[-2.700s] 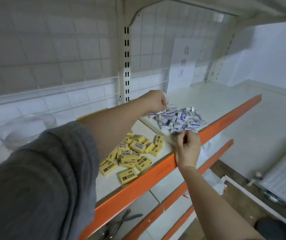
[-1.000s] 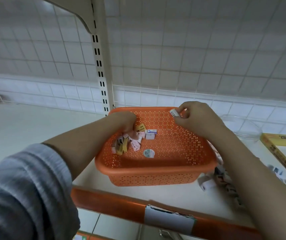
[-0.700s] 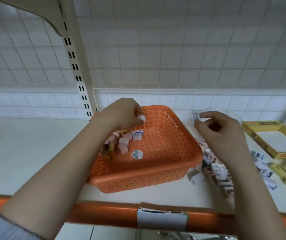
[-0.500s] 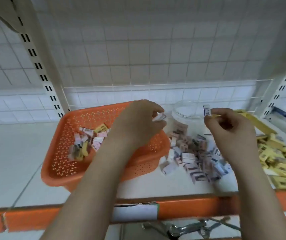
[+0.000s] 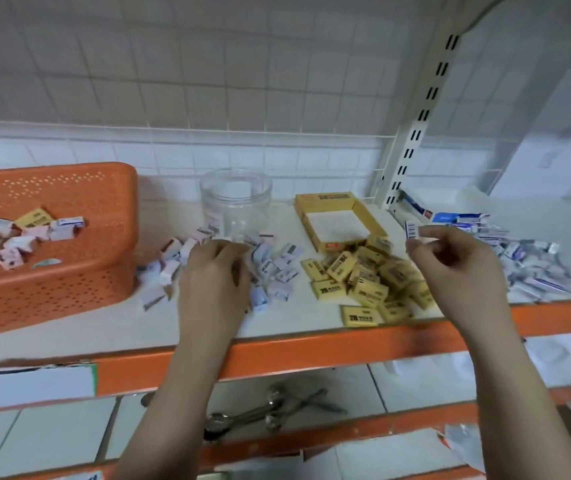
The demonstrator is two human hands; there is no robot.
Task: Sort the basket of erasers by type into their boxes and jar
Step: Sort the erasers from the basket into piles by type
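Note:
The orange basket (image 5: 69,278) at the left holds several mixed erasers. My left hand (image 5: 214,275) is over the pile of pink and white erasers (image 5: 270,268) in front of the clear jar (image 5: 235,202); its fingers curl down and what they hold is hidden. My right hand (image 5: 457,268) pinches a small white and blue eraser (image 5: 411,230) above the pile of yellow erasers (image 5: 363,275). An open yellow box (image 5: 336,216) stands behind that pile. Blue and white erasers (image 5: 533,265) lie heaped at the right, next to a blue box (image 5: 450,216).
The shelf has an orange front edge (image 5: 311,348) with a white label (image 5: 34,382) at the left. A slotted upright post (image 5: 415,133) stands behind the boxes. Metal tools (image 5: 263,410) lie on the lower shelf.
Both hands left the basket and moved right along the shelf. My left hand came down onto the pink and white pile; my right hand carried its eraser toward the blue and white heap.

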